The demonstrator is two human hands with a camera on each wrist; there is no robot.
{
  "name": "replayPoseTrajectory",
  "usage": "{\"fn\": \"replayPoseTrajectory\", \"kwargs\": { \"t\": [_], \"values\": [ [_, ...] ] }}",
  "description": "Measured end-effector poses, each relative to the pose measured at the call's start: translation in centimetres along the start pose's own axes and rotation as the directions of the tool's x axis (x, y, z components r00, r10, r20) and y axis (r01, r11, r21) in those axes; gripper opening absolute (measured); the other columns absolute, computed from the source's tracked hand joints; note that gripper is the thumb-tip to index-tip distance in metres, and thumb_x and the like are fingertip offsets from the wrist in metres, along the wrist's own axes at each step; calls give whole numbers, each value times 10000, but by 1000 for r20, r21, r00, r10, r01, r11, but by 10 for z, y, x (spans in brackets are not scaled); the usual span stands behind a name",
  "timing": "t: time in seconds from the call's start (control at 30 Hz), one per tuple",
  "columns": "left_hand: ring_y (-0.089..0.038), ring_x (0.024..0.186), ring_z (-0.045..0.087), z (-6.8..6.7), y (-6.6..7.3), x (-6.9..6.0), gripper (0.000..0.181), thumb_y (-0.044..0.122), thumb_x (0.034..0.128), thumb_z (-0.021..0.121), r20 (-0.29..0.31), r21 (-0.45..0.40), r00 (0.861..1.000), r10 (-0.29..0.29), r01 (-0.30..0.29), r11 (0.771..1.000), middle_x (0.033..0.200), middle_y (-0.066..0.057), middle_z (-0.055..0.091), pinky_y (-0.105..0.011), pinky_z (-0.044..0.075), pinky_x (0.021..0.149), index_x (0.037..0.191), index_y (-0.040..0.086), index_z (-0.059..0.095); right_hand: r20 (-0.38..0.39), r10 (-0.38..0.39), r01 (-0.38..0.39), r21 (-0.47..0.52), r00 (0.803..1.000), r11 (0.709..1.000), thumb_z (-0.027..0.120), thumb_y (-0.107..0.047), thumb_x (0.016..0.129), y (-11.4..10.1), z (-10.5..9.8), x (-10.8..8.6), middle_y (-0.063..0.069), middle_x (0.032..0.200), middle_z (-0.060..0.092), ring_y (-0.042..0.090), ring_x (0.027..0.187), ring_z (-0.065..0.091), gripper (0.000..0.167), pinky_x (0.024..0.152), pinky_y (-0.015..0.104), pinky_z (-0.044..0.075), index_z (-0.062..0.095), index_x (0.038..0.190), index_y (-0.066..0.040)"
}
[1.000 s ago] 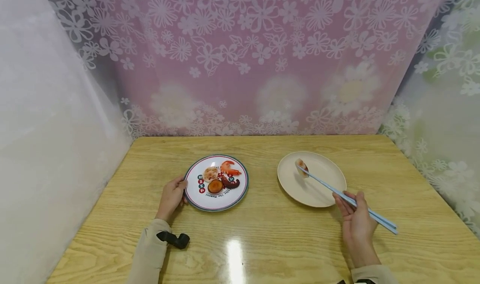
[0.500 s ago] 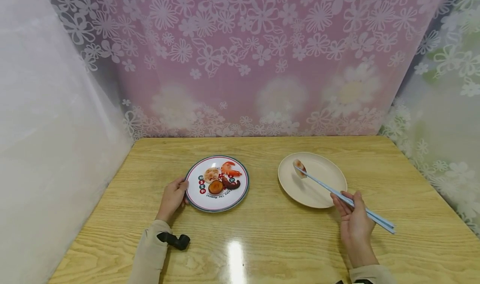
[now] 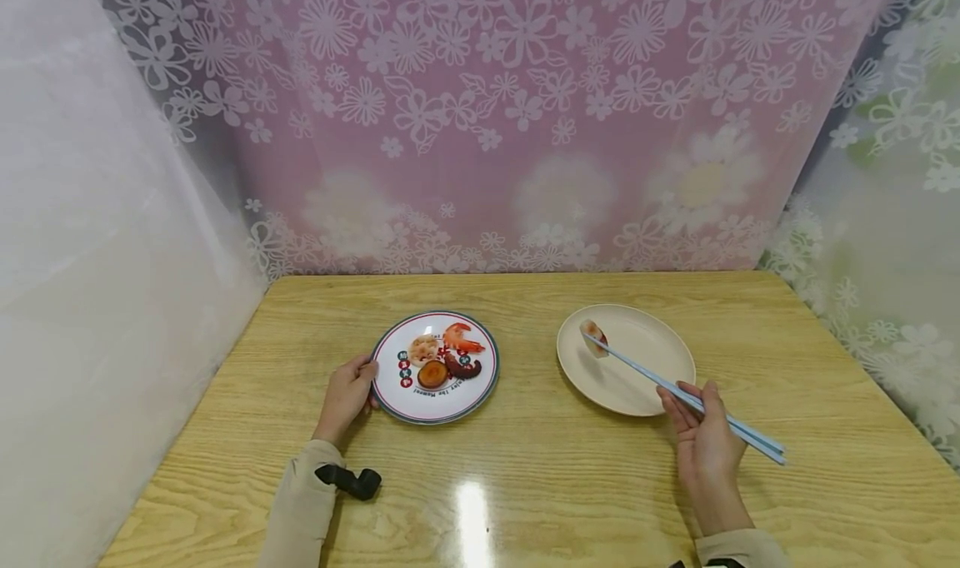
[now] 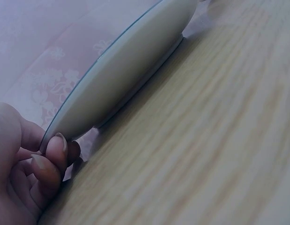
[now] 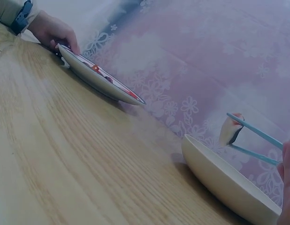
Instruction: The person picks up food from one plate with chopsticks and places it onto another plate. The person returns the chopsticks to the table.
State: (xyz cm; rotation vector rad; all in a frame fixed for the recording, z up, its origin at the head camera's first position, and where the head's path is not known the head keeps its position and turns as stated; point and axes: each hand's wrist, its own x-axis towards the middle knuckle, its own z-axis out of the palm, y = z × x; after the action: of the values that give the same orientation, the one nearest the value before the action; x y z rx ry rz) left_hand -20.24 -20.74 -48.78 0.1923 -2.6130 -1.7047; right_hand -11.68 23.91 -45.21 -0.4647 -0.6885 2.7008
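At the left, my left hand pinches the rim of a white plate with a green and red edge; in the left wrist view its fingers curl under that rim. My right hand holds light blue chopsticks. Their tips grip a small food piece, pale with reddish and dark parts, above the beige plate. The right wrist view shows the food piece between both tips, apart from the beige plate.
On the white plate lie a shrimp, a dark curled tentacle, a round brown slice and a pale lumpy piece. Both plates stand on a wooden table. A flowered pink curtain hangs behind it.
My right hand has shifted slightly left, carrying the chopsticks and the food piece toward the beige plate's left side. The left hand and the white plate stay nearly in place.
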Motion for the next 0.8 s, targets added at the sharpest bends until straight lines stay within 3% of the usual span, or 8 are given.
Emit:
{"fn": "replayPoseTrajectory", "kwargs": {
  "t": [0.3,0.57,0.8],
  "values": [
    [-120,455,487,0,-1,0,391,151,1016,438,2,7,1000,0,0,1000,617,-43,548,-257,420,412,1334,-66,503,32,-6,6,-3,999,1000,572,-205,971,1,1,0,246,776,692,295,764,717,336,675,275,569,682,877,98],
    [-124,460,485,1,-1,1,398,160,1018,437,4,12,1000,1,-1,1000,620,-42,547,-260,422,417,1343,-63,495,13,-12,12,-6,1000,1000,584,-197,965,3,4,-1,250,768,690,301,748,717,337,664,279,570,683,864,109],
    [-125,448,483,1,0,1,394,157,1012,445,-3,9,1000,6,-6,1000,606,-39,546,-256,419,411,1336,-60,503,60,-1,2,-19,998,1000,539,-202,985,7,7,-3,250,767,689,297,745,718,358,666,282,572,678,854,101]
  ]
}}
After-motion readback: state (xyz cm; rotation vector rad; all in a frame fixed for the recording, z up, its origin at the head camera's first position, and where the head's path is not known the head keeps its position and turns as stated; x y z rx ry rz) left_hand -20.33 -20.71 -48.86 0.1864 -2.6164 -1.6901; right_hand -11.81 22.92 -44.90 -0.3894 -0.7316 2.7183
